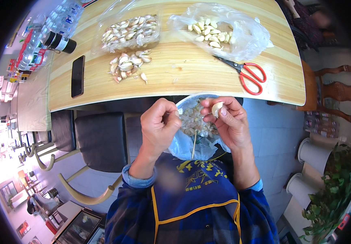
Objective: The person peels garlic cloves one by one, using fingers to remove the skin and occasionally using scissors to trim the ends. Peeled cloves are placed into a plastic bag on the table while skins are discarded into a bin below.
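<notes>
A pale garlic clove (pixel 216 109) is held between the thumb and fingers of my right hand (pixel 233 123). My left hand (pixel 160 123) is closed, pinching a small whitish scrap, seemingly garlic skin (pixel 180 111). Below both hands is a bag-lined bin (pixel 183 99) full of garlic skins (pixel 193 117), with a thin stick (pixel 194 145) leaning in it. Unpeeled cloves (pixel 128 64) lie loose on the table, behind them a clear plastic box (pixel 155 42) of more unpeeled cloves. Peeled cloves (pixel 210 32) rest on a clear plastic bag (pixel 245 42) at the back right.
Red-handled scissors (pixel 245 73) lie on the wooden table (pixel 175 87). A phone (pixel 77 76) and a black bottle (pixel 60 42) are at the left. Dark-seated chairs (pixel 102 140) stand left of me, a wooden chair (pixel 339 91) to the right. Another person's arm (pixel 292 7) shows at the far right.
</notes>
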`<move>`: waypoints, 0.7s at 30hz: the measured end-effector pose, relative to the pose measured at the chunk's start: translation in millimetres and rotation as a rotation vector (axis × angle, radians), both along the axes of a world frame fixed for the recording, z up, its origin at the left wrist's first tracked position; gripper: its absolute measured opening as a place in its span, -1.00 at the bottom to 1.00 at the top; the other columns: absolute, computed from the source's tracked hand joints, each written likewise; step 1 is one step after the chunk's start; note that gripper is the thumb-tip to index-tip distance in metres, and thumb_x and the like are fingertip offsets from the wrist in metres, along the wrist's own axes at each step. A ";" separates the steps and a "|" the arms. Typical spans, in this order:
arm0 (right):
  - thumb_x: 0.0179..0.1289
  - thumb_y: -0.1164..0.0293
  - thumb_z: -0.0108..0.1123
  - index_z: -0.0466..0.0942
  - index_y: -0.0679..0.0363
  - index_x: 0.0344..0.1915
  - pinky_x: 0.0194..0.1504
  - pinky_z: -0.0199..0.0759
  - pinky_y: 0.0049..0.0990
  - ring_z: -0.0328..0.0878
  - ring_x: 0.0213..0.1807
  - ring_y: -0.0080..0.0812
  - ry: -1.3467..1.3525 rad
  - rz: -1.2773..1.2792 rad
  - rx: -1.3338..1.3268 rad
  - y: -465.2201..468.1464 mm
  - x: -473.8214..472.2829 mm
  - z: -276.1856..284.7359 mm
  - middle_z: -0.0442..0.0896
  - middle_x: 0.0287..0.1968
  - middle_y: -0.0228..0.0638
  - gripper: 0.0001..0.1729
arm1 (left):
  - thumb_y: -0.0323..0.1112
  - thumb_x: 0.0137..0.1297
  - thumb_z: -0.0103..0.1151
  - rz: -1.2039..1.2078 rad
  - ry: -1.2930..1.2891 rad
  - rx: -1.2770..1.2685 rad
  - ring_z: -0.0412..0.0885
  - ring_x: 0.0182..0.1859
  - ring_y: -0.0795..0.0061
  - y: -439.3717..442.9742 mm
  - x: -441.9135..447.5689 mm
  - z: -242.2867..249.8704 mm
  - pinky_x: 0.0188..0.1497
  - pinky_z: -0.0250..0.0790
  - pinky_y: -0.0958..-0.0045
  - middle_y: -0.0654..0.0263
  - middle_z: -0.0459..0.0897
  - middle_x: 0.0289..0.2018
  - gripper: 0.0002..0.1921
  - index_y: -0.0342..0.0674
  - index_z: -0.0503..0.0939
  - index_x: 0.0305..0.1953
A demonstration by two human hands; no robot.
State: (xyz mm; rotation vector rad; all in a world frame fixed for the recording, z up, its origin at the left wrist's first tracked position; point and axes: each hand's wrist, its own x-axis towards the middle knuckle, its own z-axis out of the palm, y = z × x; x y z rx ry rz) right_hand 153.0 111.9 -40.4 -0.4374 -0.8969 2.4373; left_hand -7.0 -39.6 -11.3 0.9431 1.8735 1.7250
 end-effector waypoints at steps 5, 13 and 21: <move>0.55 0.46 0.28 0.61 0.31 0.17 0.03 0.69 -0.29 0.76 0.00 -0.29 0.186 0.069 -0.114 6.4 2.4 -8.3 0.76 0.05 0.00 -0.71 | -0.70 0.16 0.29 -0.167 0.416 -0.116 0.56 -0.40 0.43 3.4 3.2 -7.8 -0.36 0.42 0.45 0.28 0.56 -0.36 -0.85 -0.33 0.62 -0.26; 0.54 0.52 0.26 0.60 0.35 0.19 -0.03 0.72 -0.33 0.79 -0.08 -0.28 0.149 0.024 -0.066 2.3 0.6 -0.2 0.78 0.02 0.06 -0.70 | -0.61 0.15 0.45 -0.165 0.344 -0.009 0.66 -0.25 0.24 16.1 14.5 14.5 -0.25 0.52 0.30 0.19 0.61 -0.23 -0.76 -0.32 0.73 -0.13; 0.46 0.57 0.34 0.68 0.40 0.07 0.00 0.76 -0.34 0.80 -0.03 -0.27 0.095 -0.013 -0.043 -2.4 0.6 0.9 0.80 -0.01 -0.01 -0.76 | -0.62 0.12 0.54 -0.173 0.457 0.071 0.63 -0.36 0.46 26.3 19.3 16.6 -0.37 0.48 0.45 0.24 0.65 -0.26 -0.70 -0.32 0.76 -0.10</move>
